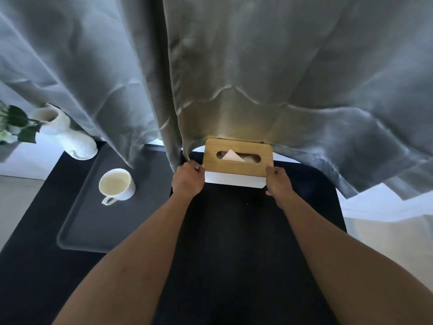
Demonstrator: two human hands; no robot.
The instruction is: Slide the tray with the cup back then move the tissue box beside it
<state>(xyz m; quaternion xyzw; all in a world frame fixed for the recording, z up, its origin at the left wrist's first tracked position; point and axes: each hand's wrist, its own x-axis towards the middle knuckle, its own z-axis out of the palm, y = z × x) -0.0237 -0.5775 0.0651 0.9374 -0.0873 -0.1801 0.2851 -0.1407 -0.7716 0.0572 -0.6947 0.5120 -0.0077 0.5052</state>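
Both hands clasp the tissue box [237,161] by its short ends, the left hand [187,178] curled round one end and the right hand [278,181] round the other, at the back of the dark worktop [234,242] right against the curtain [234,78]. The tray [77,233] with the cup [116,184] lies to the left, near the vase [68,134]. To my eye, the box wants even pressure from both sides, kept level and eased clear of the hanging folds, then set down just beside the tray's edge without nudging the cup.
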